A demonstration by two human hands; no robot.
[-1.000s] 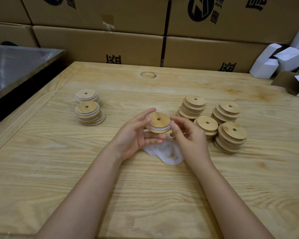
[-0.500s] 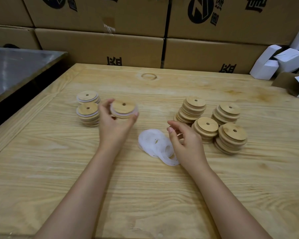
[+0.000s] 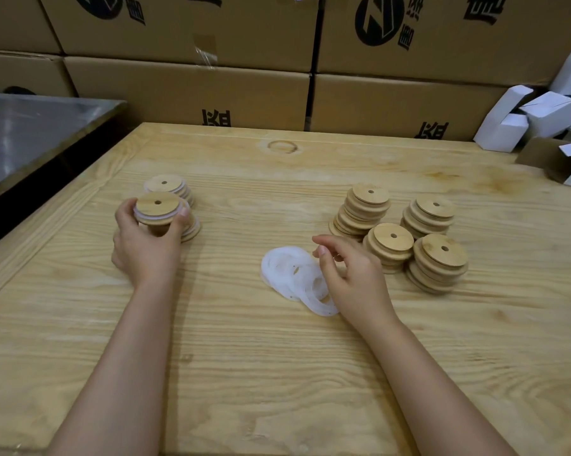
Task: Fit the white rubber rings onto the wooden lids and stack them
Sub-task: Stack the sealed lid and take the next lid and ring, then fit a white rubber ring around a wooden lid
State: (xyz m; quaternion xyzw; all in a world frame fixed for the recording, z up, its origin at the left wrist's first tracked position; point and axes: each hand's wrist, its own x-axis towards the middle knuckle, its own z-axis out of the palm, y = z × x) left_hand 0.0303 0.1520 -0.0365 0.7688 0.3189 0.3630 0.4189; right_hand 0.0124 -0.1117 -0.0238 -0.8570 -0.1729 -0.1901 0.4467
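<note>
The left hand [image 3: 145, 248] grips a ringed lid [image 3: 158, 207] by its rim, thumb at the lid's 9 o'clock and fingers curled round at 3; the lid is level and seems to rest on the near finished stack [image 3: 192, 230], though the hand hides the join; the far finished stack [image 3: 165, 185] stands just beside it at 12 o'clock. The right hand [image 3: 353, 278] is loosely curled and holds nothing, over the 3 o'clock edge of the heap of white rubber rings [image 3: 290, 274] at the middle of the table [image 3: 277, 373]; four bare lid stacks [image 3: 391, 246] cluster at this hand's 1 to 3 o'clock. Cardboard boxes [image 3: 211, 93] line the table's 12 o'clock side; white cartons [image 3: 514, 123] sit at 2 o'clock; a metal surface [image 3: 30, 126] lies at 10.
</note>
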